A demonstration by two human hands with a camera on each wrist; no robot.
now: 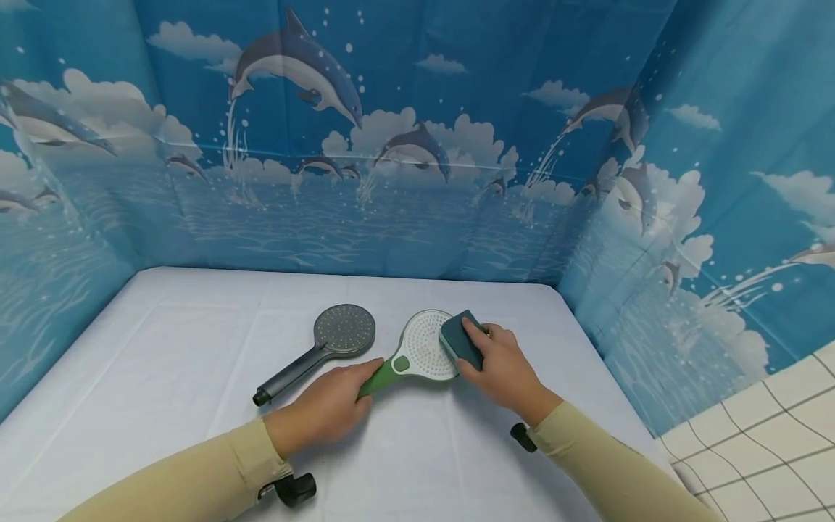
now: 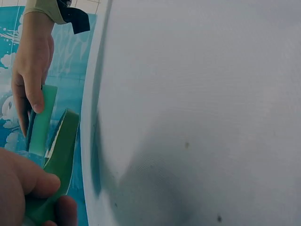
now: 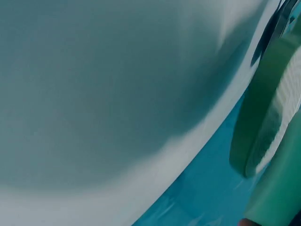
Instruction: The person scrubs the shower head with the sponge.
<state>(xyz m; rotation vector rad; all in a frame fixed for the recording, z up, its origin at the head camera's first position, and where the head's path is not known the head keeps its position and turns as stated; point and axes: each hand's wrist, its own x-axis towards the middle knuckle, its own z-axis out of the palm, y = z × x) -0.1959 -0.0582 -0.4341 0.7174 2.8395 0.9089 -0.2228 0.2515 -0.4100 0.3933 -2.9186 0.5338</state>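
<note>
My left hand (image 1: pixel 328 404) grips the green handle of a shower head (image 1: pixel 417 341) whose round white face, dotted with nozzles, is turned up. In my right hand (image 1: pixel 504 366) is a sponge (image 1: pixel 464 339), dark teal on one side and lighter green on the other, pinched between thumb and fingers. The sponge lies against the right part of the white face in the head view. The left wrist view shows the shower head (image 2: pixel 65 146) edge-on beside the sponge (image 2: pixel 43 120). Only the sponge's edge and the shower head's green rim (image 3: pixel 256 117) show in the right wrist view.
A dark grey shower head (image 1: pixel 344 330) lies on the white-covered table (image 1: pixel 209 319), left of the green one, its handle toward my left wrist. Blue curtains (image 1: pixel 417 217) printed with dolphins enclose the back and sides. White tiles (image 1: pixel 770 442) appear at lower right.
</note>
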